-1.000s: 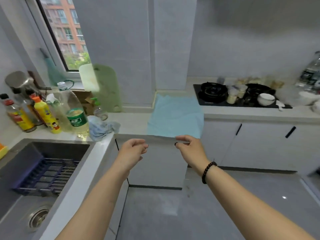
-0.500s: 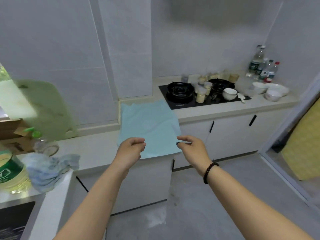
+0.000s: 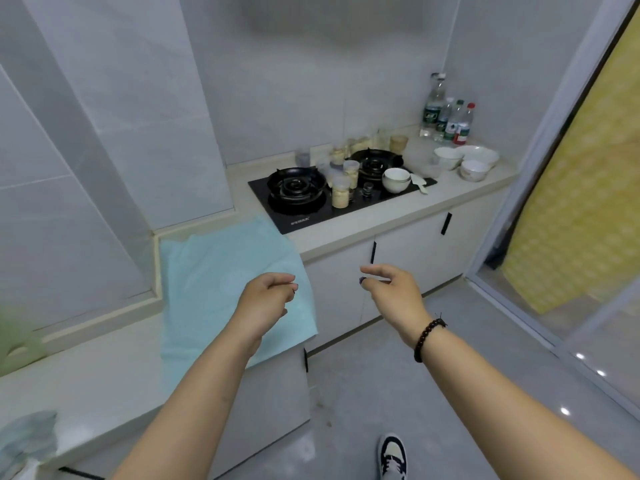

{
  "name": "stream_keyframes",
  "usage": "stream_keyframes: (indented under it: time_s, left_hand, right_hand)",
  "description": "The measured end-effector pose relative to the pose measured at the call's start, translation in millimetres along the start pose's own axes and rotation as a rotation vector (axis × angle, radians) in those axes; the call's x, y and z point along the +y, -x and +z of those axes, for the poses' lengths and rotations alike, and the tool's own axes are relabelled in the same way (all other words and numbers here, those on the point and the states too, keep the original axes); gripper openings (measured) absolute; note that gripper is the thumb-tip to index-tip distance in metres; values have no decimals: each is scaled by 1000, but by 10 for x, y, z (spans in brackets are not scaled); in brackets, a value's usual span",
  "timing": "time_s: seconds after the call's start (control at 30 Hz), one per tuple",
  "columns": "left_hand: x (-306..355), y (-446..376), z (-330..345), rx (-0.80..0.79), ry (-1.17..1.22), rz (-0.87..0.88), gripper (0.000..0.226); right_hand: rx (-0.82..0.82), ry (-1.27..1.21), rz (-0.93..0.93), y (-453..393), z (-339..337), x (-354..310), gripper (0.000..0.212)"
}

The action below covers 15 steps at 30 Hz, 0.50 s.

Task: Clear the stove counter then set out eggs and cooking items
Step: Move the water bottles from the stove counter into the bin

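Observation:
A black two-burner stove (image 3: 304, 216) is set in the beige counter (image 3: 450, 192) ahead. Several small jars (image 3: 341, 195) of pale contents stand between the burners, and a white bowl (image 3: 396, 179) sits on the stove's right side. More white bowls (image 3: 474, 169) lie on the counter to the right. A light blue cloth (image 3: 221, 278) is spread on the counter left of the stove. My left hand (image 3: 266, 303) hovers over the cloth's near edge, fingers loosely curled, holding nothing. My right hand (image 3: 391, 289) hangs in the air in front of the cabinet, empty too.
Several bottles (image 3: 446, 116) stand in the back right corner. A yellow patterned curtain (image 3: 581, 202) hangs behind a glass door at right. A green cutting board (image 3: 17, 341) and a crumpled cloth (image 3: 27, 441) lie at the left edge. White cabinet doors (image 3: 412, 258) run below the counter.
The view has swung right from the sink toward the stove, which is now closer. Both hands stay raised and empty in front of me.

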<state>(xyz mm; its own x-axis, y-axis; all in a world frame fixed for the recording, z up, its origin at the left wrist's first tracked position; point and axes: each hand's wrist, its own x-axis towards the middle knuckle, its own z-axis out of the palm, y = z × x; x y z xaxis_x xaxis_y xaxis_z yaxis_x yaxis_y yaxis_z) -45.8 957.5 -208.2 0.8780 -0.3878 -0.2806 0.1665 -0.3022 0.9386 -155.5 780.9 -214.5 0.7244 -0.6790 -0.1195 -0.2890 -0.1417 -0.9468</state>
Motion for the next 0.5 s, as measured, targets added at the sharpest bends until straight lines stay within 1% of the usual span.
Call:
stream_keyframes:
  time_s: [0.27,0.5]
  left_hand:
    - [417,-772,869,-46,23,24,24]
    - [866,-1469,1827,-47,64,7,23]
  right_hand:
    - [37,0,-4,-957,-638,7,27]
    - [33,23,-24,-1954,-1369,-30,25]
